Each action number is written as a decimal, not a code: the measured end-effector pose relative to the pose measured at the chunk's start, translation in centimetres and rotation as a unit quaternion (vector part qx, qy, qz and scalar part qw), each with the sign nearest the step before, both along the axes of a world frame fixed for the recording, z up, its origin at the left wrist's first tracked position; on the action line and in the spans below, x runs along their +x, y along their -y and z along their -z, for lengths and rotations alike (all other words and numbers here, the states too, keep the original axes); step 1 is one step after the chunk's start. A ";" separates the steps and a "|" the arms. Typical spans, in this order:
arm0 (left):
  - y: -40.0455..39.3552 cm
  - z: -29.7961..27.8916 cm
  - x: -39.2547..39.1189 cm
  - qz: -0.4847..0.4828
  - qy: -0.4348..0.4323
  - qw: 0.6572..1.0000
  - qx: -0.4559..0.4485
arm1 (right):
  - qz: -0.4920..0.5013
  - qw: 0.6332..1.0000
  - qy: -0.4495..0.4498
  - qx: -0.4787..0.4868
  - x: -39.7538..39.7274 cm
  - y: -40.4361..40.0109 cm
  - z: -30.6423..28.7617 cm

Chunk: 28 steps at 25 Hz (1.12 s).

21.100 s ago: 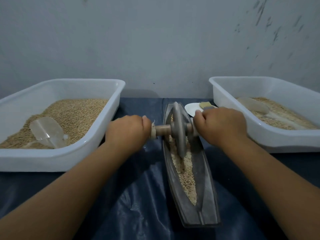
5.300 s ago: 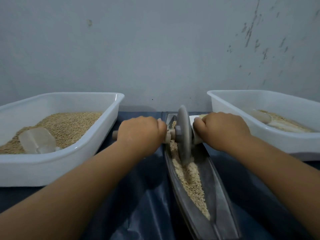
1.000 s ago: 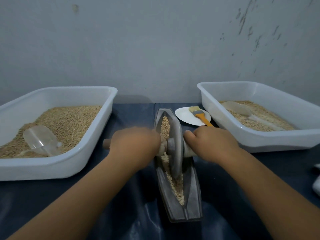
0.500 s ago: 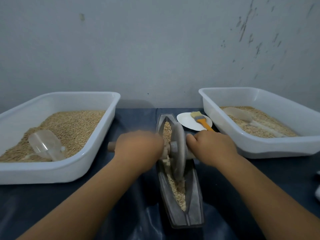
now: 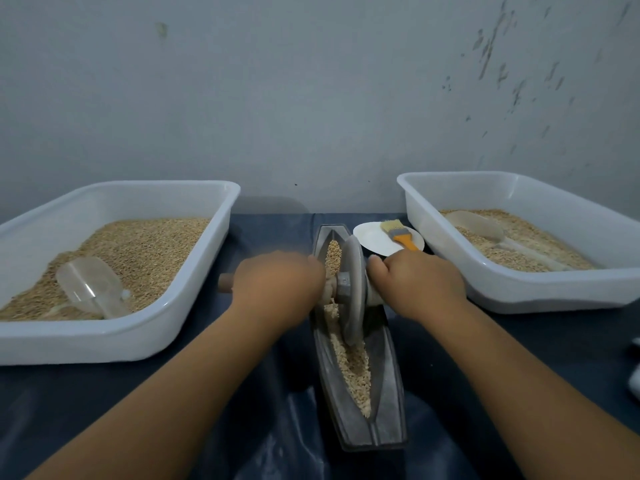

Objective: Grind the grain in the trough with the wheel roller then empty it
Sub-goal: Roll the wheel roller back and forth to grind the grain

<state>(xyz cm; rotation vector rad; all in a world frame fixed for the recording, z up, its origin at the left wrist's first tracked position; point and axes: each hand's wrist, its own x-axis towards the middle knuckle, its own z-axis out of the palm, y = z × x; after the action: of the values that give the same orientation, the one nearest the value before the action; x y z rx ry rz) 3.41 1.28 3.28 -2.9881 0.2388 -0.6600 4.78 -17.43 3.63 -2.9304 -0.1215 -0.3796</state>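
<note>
The left hand (image 5: 277, 289) is curled round the left end of the wooden axle (image 5: 225, 284), whose tip pokes out past the knuckles; the hand is blurred, so its finger placement cannot be read finely. The right hand (image 5: 415, 284) grips the axle's right end, fingers wrapped over it. Between them the wheel roller (image 5: 353, 289) stands on edge in the trough (image 5: 391, 393), roughly at the middle of its length and leaning slightly to the left.

The grain (image 5: 353, 368) lies in the trough's channel, a strip running from the wheel toward the near end, with a smaller heap visible beyond the wheel at the far end. It looks only partly crushed, so the grinding step seems to be under way and the emptying not yet begun.

To the left sits a white tub (image 5: 138, 337) of grain holding a clear scoop (image 5: 90, 289); to the right, a second white tub (image 5: 519, 289) with less grain and another scoop (image 5: 478, 226). Just beyond the right hand, a small white plate (image 5: 370, 237) carries an orange-handled brush (image 5: 398, 232).

The risks appear to lie in the narrow trough: uneven pressure from the two hands could tip the wheel up the channel wall and spill grain onto the dark cloth (image 5: 277, 427), and a stroke carried too far toward either end could push grain over the lip or shift the trough itself.
</note>
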 end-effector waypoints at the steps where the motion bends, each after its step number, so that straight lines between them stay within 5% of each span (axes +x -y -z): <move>1: -0.2 0.3 -0.5 -0.003 0.005 1.000 -0.014 | -0.008 1.000 -0.010 -0.002 -0.6 0.4 0.1; 5: -0.9 1.9 -3.9 0.033 0.068 0.994 -0.082 | -0.027 0.999 0.043 -0.019 -4.1 1.1 0.8; 9: -0.6 1.2 -2.0 -0.014 0.029 0.998 -0.046 | 0.001 0.997 0.072 -0.020 -2.4 -0.2 0.3; 14: -0.4 0.4 -1.6 0.037 -0.023 0.999 0.001 | -0.001 0.999 0.001 -0.036 -0.8 -0.5 -0.6; 19: -0.4 1.2 -5.1 0.032 0.081 0.994 -0.069 | -0.032 0.998 -0.027 -0.036 -4.2 1.1 -0.5; 23: -0.5 0.8 -2.1 -0.019 0.011 0.999 -0.047 | 0.015 0.999 0.037 -0.028 -2.0 -0.6 -0.6; 28: -0.5 0.5 -2.3 0.008 0.002 1.000 -0.012 | -0.019 0.999 0.010 -0.044 -1.8 -0.2 -0.5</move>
<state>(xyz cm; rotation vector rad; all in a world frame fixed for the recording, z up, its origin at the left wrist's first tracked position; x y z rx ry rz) 1.16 1.73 2.74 -3.0109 0.2563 -0.6748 2.99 -17.22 4.17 -3.0070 -0.2001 -0.4067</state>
